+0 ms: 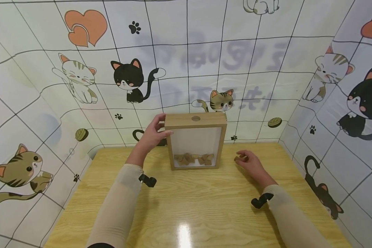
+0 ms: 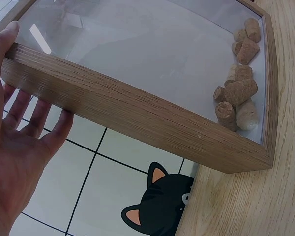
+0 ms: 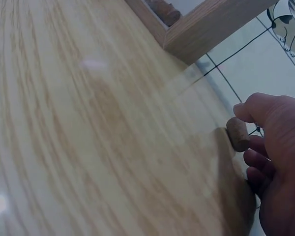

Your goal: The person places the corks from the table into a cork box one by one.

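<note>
A shallow wooden shadow box frame (image 1: 196,120) with a clear front and a round hole in its top stands upright on the table. Several corks (image 2: 241,91) lie along the bottom inside it. My left hand (image 1: 153,133) holds the frame near its upper left corner, thumb on the front edge and fingers behind the side. To the right of the frame, my right hand (image 1: 251,164) pinches a single cork (image 3: 237,134) between thumb and fingers, low over the table. The right wrist view shows this cork apart from the frame.
The wood-grain table (image 1: 189,203) has its back edge just behind the frame. A white cloth (image 1: 173,65) with grid lines and cartoon cats surrounds the table at the back and sides. Black wrist cameras (image 1: 261,200) sit on both forearms.
</note>
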Action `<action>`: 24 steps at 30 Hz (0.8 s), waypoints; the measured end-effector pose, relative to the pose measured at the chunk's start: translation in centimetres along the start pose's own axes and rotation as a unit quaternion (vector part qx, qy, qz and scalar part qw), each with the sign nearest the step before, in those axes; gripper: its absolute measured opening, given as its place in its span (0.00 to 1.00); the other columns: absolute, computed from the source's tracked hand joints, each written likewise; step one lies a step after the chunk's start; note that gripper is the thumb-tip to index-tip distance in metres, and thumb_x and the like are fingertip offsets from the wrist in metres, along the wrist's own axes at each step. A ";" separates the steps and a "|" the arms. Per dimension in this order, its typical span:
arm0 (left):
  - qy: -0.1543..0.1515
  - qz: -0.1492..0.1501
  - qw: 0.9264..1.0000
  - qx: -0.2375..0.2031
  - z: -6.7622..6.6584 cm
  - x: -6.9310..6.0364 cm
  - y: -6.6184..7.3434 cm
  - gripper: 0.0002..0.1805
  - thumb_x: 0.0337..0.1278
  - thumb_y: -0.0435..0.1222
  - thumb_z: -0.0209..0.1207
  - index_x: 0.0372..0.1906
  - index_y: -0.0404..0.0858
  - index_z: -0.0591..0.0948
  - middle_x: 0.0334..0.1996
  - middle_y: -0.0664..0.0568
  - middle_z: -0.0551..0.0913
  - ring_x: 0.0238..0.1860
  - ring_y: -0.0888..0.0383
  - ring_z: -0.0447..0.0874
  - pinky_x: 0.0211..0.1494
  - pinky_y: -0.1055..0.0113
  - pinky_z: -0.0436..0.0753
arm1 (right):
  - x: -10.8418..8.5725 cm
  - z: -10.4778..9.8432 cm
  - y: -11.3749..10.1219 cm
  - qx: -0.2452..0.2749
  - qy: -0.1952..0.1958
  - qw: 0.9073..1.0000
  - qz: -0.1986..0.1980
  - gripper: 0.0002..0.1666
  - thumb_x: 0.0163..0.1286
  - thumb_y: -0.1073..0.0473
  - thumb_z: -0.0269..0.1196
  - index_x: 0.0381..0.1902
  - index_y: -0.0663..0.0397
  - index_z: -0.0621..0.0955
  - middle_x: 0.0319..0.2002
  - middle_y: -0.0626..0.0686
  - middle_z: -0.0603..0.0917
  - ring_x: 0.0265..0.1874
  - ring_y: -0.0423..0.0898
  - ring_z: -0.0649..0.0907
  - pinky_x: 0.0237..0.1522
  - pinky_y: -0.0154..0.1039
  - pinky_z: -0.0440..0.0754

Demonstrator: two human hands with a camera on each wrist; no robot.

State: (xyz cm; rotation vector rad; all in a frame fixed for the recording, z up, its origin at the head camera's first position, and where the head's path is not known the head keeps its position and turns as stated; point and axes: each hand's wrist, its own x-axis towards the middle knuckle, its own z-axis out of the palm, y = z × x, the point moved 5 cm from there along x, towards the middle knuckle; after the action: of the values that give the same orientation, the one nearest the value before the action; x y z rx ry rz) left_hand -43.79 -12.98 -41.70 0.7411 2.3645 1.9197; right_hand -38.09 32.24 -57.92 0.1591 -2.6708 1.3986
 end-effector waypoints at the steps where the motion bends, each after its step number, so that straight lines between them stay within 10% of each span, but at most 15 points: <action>1: -0.001 0.000 1.000 -0.001 0.0 0.0 0.0 0.42 0.72 0.36 0.72 0.84 0.49 0.66 0.74 0.47 0.70 0.75 0.45 0.73 0.69 0.41 0.82 | 0.0 0.1 0.1 -0.008 -0.002 1.000 -0.004 0.25 0.80 0.64 0.70 0.70 0.66 0.80 0.57 0.67 0.81 0.52 0.59 0.82 0.54 0.49 0.82; 7: -0.002 0.004 1.000 -0.006 0.0 0.1 0.1 0.41 0.72 0.36 0.73 0.83 0.49 0.67 0.73 0.47 0.71 0.73 0.44 0.74 0.67 0.41 0.83 | 0.1 0.2 0.7 -0.050 -0.022 0.998 -0.010 0.28 0.81 0.61 0.69 0.74 0.63 0.78 0.59 0.67 0.81 0.54 0.61 0.82 0.58 0.61 0.80; 24: 0.005 -0.006 1.000 0.003 0.1 -0.1 0.0 0.41 0.73 0.35 0.72 0.84 0.48 0.66 0.74 0.46 0.71 0.74 0.46 0.73 0.70 0.41 0.81 | -0.1 0.8 0.6 -0.104 -0.019 0.994 -0.032 0.13 0.77 0.63 0.70 0.56 0.60 0.88 0.42 0.54 0.82 0.41 0.51 0.81 0.51 0.55 0.81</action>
State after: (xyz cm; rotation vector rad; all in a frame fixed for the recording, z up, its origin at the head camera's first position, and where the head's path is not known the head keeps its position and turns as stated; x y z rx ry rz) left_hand -43.71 -12.92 -41.70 0.7179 2.3754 1.9166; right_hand -38.16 31.92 -58.84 0.2521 -2.7928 1.1015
